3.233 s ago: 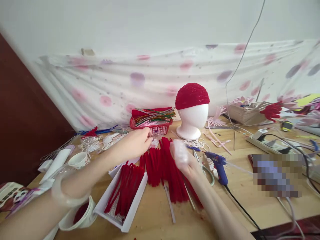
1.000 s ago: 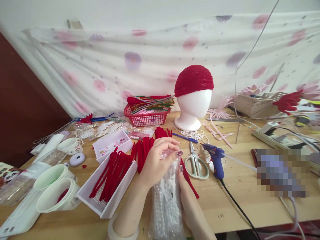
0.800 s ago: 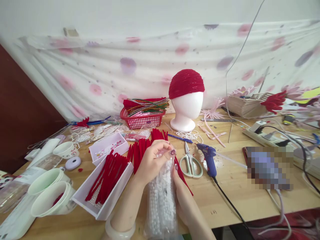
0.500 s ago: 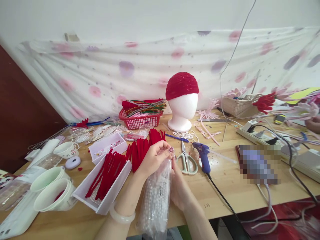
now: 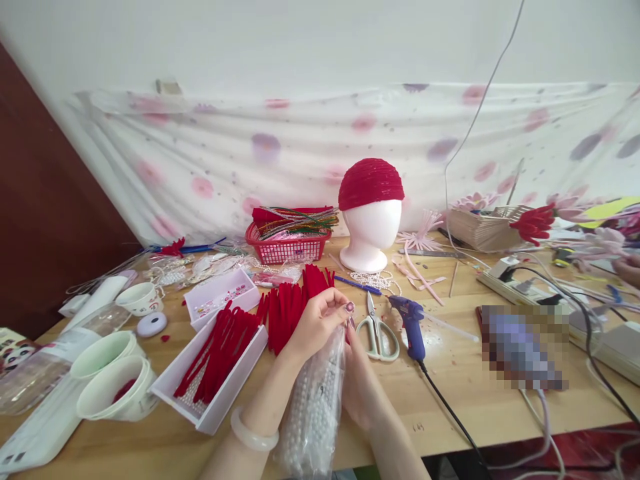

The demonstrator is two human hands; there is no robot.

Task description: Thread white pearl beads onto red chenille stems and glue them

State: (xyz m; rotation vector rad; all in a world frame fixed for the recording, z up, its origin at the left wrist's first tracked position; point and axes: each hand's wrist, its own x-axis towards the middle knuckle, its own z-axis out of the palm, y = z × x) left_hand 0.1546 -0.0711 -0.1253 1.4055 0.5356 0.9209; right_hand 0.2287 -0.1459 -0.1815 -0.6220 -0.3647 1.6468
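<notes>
Pinching the top of the clear bead bag (image 5: 313, 413) between your left hand (image 5: 317, 323) and right hand (image 5: 357, 380), you held it upright at the table (image 5: 450, 373) edge (risk: torn plastic, pearls spilling onto the floor).

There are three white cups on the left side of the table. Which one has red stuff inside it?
The nearest cup, at the table's front left edge, shows red bits inside. The cup beside it looks bare inside, and the small patterned cup stands farther back.
</notes>
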